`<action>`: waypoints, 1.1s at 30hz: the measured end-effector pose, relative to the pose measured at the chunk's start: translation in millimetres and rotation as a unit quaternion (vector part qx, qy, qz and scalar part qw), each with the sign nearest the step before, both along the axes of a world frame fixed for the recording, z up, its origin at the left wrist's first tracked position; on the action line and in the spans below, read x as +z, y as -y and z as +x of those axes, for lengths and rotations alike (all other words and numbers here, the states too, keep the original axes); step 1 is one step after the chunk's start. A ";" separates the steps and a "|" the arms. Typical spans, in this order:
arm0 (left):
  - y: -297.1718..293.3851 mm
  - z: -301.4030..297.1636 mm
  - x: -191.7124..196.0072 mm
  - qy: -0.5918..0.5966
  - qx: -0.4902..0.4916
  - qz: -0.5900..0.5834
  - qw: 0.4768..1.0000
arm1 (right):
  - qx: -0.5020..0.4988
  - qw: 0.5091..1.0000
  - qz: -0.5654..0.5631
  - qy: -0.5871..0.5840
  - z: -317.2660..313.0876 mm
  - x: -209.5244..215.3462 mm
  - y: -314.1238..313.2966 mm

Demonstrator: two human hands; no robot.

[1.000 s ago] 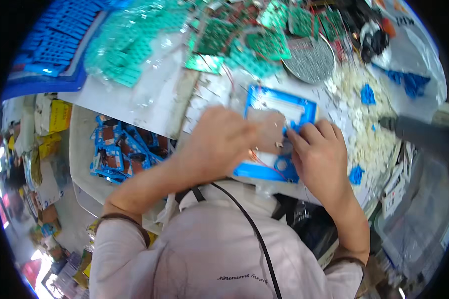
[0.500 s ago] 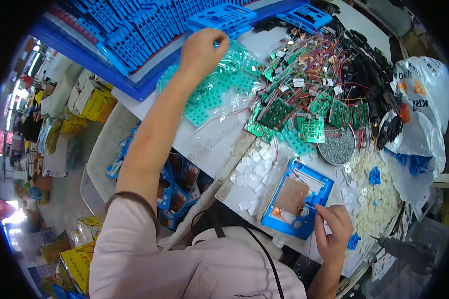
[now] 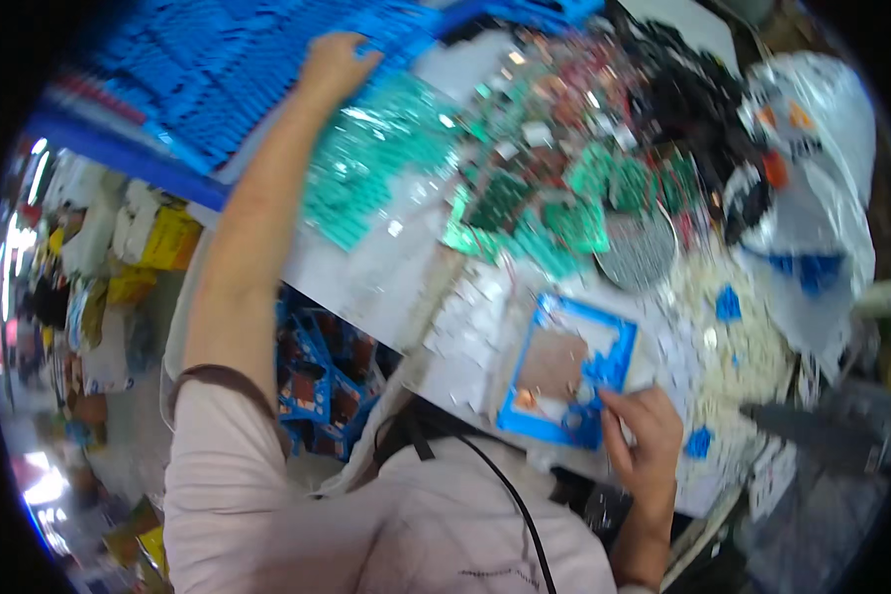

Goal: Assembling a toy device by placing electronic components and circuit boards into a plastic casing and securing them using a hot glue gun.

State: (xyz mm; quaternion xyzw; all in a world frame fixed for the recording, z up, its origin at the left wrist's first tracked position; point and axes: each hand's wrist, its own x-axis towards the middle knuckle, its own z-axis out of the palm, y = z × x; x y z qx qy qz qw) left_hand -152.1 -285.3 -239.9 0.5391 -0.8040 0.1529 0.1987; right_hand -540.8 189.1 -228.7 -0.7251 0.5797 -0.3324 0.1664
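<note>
My left hand (image 3: 339, 65) reaches to the far left, over the edge of the stacked blue plastic casings (image 3: 238, 69). Motion smears its fingers, so whether they grip a casing does not show. Just below it lies a clear bag of teal perforated sheets (image 3: 366, 168). My right hand (image 3: 648, 426) is closed in a pinch at the right side of a blue casing (image 3: 547, 424) lying on the table. What sits between its fingertips is too blurred to make out. Inside that casing are a brownish plate (image 3: 551, 362) and a small blue part (image 3: 604, 368).
Green circuit boards with wires (image 3: 574, 223) pile up beyond the casing, beside a round tin (image 3: 639, 252). White paper pieces (image 3: 465, 322) lie left, pale small parts (image 3: 728, 371) right. A dark power tool (image 3: 812, 426) sits far right; more casings (image 3: 327, 381) fill a container below.
The whole view has shifted and blurred, with the table items appearing further left and higher. My left hand stays by the blue stack. My right hand stays at the casing's right side.
</note>
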 end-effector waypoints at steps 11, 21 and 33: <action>-302.8 -142.6 7.1 -0.096 -0.477 0.149 0.861 | -0.032 0.997 -0.003 -0.066 1.4 -23.2 12.8; -316.4 -154.9 -33.4 -0.104 -0.426 0.183 0.880 | -0.025 0.998 -0.032 -0.050 9.3 -38.3 64.6; -351.3 -154.6 -44.8 -0.258 -0.340 0.302 0.853 | 0.087 0.994 -0.064 0.002 14.9 -44.7 114.5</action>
